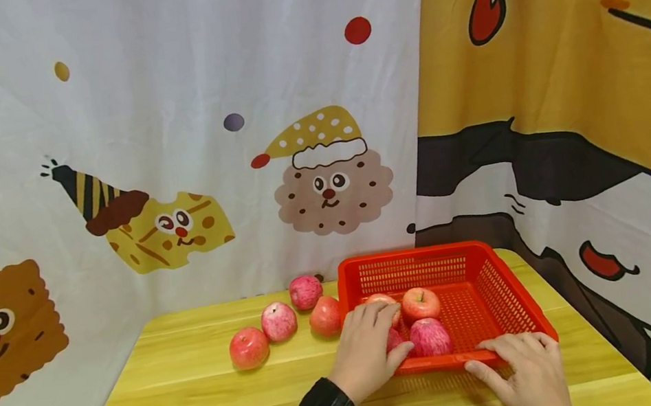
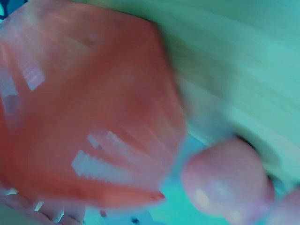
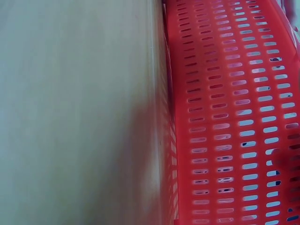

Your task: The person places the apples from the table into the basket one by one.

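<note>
A red plastic basket (image 1: 517, 301) with slotted walls stands on the table, several apples inside it. At its left front corner my left hand (image 1: 361, 347) reaches over the rim, fingers and thumb curled round a pink-red apple (image 1: 393, 340) that they partly hide. Right beside that one lies a streaked apple (image 1: 430, 337), with a paler apple (image 1: 421, 303) behind it. My right hand (image 1: 526, 369) grips the front rim near the right corner, thumb outside. The basket's wall (image 3: 225, 117) fills the right side of the right wrist view; the left wrist view is blurred.
Several apples lie on the wooden table (image 1: 158, 393) left of the basket, among them a red one (image 1: 249, 347) and a pink one (image 1: 305, 292). A cartoon-printed white curtain (image 1: 163, 115) hangs behind, and a yellow one (image 1: 563, 72) on the right.
</note>
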Demonstrator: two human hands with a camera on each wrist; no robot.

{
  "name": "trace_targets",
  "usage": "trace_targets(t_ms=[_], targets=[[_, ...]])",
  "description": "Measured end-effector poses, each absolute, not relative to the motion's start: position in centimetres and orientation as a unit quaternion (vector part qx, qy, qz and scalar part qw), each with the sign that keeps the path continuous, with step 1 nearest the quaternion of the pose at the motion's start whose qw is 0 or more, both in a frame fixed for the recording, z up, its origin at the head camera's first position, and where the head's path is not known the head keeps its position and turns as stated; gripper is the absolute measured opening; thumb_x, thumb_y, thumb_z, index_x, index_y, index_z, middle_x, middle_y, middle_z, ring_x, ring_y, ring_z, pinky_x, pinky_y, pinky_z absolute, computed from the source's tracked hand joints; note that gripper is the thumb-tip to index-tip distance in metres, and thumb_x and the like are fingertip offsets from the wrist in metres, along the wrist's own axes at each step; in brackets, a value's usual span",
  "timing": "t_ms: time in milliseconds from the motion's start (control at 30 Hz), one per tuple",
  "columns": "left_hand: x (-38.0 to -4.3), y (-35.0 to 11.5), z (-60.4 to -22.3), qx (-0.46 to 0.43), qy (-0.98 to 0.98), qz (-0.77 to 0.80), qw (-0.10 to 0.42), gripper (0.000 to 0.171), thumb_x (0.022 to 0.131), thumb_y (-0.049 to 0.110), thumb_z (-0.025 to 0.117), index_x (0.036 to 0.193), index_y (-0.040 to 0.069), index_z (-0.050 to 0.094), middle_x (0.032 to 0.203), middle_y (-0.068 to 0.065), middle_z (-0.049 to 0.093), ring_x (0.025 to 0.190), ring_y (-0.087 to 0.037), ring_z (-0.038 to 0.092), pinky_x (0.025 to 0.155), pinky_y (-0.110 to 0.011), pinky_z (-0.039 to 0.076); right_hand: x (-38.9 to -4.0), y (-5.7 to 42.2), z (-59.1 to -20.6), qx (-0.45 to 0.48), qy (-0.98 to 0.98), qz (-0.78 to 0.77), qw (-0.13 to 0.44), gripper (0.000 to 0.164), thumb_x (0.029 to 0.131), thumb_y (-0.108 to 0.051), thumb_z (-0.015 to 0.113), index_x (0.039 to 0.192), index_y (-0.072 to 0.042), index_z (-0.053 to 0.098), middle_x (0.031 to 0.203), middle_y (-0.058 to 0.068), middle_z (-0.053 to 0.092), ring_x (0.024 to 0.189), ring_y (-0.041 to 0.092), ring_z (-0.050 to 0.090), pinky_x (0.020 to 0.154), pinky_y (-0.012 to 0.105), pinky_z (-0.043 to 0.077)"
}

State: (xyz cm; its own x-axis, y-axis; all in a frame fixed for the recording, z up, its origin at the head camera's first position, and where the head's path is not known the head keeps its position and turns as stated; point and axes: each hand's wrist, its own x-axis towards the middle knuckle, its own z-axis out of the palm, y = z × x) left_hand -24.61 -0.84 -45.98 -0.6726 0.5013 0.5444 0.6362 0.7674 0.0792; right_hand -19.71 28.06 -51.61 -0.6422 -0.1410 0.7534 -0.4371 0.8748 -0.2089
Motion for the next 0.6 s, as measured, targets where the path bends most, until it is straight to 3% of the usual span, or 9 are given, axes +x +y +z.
trace_targets(t_ms=[300,467,600], targets=[[-24.3,-10.1,-46.4,-0.287,-0.906,-0.122,0.286,0.062,0.085,0.046,0.072,0.133,0.01,0.055,0.126,-0.009,0.053,0.114,-0.027,0.044,0.097,-0.049,0.04,-19.7,28.0,-51.5,0.164,-0.889,0.183,0.387,0.041,0.068,-0.054,0.082,0.087,-0.018,0.073,0.085,-0.002,0.069,0.08,0.021,0.052,0.08,0.052,0.029],[-25.1,-16.4,-47.4,-0.218,-0.921,-0.107,0.305,0.07,0.08,0.049,0.077,0.13,0.004,0.056,0.125,-0.018,0.052,0.115,-0.037,0.043,0.096,-0.057,0.04,-19.7,28.1,-51.2,0.17,-0.888,0.188,0.384,0.041,0.069,-0.051,0.082,0.09,-0.017,0.074,0.087,-0.001,0.069,0.084,0.023,0.052,0.083,0.052,0.029],[-25.3,-20.7,-48.9,-0.148,-0.94,-0.11,0.286,0.077,0.075,0.047,0.081,0.129,-0.002,0.055,0.124,-0.027,0.052,0.114,-0.046,0.042,0.095,-0.062,0.039,-19.6,28.1,-51.2,0.172,-0.887,0.191,0.383,0.041,0.07,-0.051,0.082,0.091,-0.017,0.074,0.087,-0.001,0.069,0.084,0.023,0.053,0.082,0.052,0.029]])
